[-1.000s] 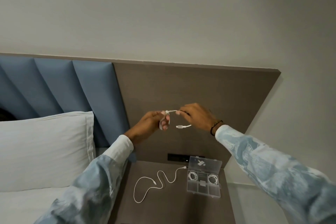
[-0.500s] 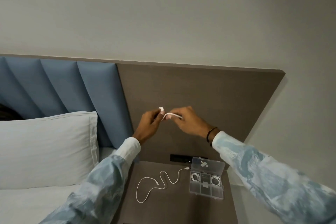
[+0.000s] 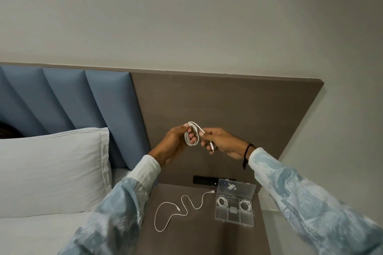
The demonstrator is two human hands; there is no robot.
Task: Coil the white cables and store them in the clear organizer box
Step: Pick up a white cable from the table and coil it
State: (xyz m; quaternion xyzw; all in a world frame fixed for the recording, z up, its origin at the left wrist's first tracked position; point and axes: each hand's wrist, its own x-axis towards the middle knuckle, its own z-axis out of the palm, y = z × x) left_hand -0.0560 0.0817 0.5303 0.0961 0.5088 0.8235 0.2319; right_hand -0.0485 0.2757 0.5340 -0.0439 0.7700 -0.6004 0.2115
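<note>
On the nightstand [image 3: 199,240]: one loose cable [image 3: 180,211] lay uncoiled beside the organizer box [image 3: 235,214].
Above it, your left hand [image 3: 176,143] clenched the coiled cable [image 3: 191,133], now showing full loops; your right hand [image 3: 219,141] pinched its tail, nearly wound.

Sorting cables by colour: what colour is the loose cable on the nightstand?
White cable, head view.

Both arms raised forward, patterned sleeves, white cuff on left. Left hand [image 3: 176,143] closed, fingers [image 3: 191,137] curled through loops of the white cable [image 3: 191,130] it holds. Right hand [image 3: 219,143] closed, pinching the cable's free end, black band on wrist. Hands close, not touching.
</note>
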